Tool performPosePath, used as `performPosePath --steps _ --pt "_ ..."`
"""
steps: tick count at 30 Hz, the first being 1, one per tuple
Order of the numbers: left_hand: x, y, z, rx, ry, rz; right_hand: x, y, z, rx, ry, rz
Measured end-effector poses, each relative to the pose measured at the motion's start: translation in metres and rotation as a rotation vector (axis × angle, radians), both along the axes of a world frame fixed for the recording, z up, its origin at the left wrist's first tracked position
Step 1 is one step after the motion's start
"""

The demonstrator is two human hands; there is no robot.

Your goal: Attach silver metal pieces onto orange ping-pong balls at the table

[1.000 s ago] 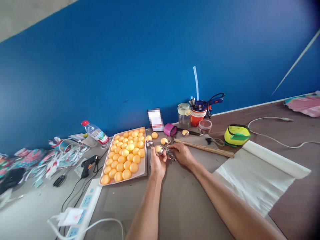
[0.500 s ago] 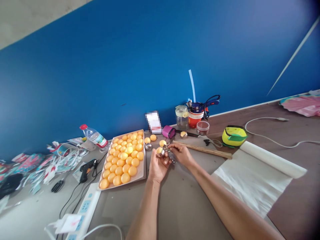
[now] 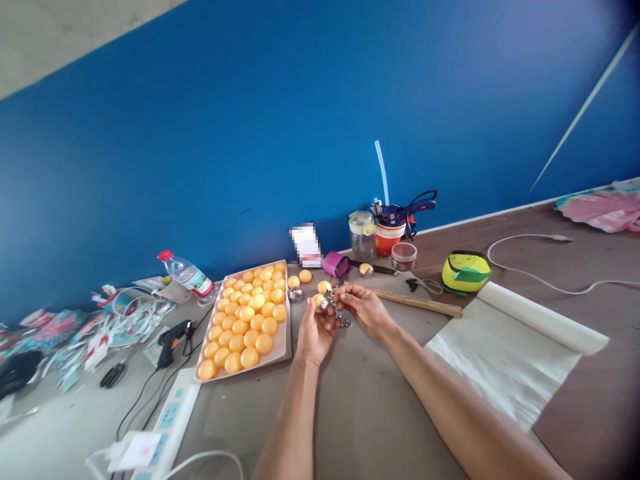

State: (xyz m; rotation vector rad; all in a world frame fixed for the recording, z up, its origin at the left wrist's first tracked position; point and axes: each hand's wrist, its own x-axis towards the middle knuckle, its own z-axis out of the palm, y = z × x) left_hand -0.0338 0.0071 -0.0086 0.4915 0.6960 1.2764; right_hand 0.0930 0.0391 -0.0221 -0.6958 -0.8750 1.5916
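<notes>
My left hand (image 3: 315, 337) is closed round an orange ball (image 3: 318, 300) with shiny silver bits on its right side. The fingers of my right hand (image 3: 369, 311) are pinched together at the small silver pieces (image 3: 330, 293) beside that ball; what exactly they hold is too small to make out. More silver bits (image 3: 345, 323) show by my left fingertips. Just behind the hands lies another orange ball (image 3: 324, 287). A silver-covered ball (image 3: 296, 293) rests to the left, with two plain orange balls near it.
To the left stands a shallow white box (image 3: 289, 333) of orange balls. Beyond it are a bottle (image 3: 193, 277), a glue gun (image 3: 171, 343) and a power strip (image 3: 183, 410). A wooden stick (image 3: 420, 303), a jar (image 3: 362, 237), a yellow-green band (image 3: 466, 271) and a white roll (image 3: 545, 317) lie right.
My right hand has turned slightly and its fingers have shifted at the silver pieces, now covering more beside the ball. My left hand keeps its hold. The whole view has shifted slightly.
</notes>
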Motion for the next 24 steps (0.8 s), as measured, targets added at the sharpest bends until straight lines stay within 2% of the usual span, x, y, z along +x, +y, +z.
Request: performPosePath --steps 3,7,16,24 --pt "0.003 0.001 -0.001 -0.017 0.036 0.017 -0.001 -0.004 0.005 0.054 -0.078 0.038" --pt "0.006 0.001 -0.005 -0.014 0.074 0.041 -0.002 -0.009 0.010 0.030 -0.090 0.141" --pt "0.007 0.002 -0.013 -0.033 0.163 0.102 -0.004 -0.010 0.010 0.057 -0.162 0.252" --pt "0.006 -0.001 -0.022 0.109 0.400 0.177 -0.001 -0.008 0.005 0.083 -0.149 0.283"
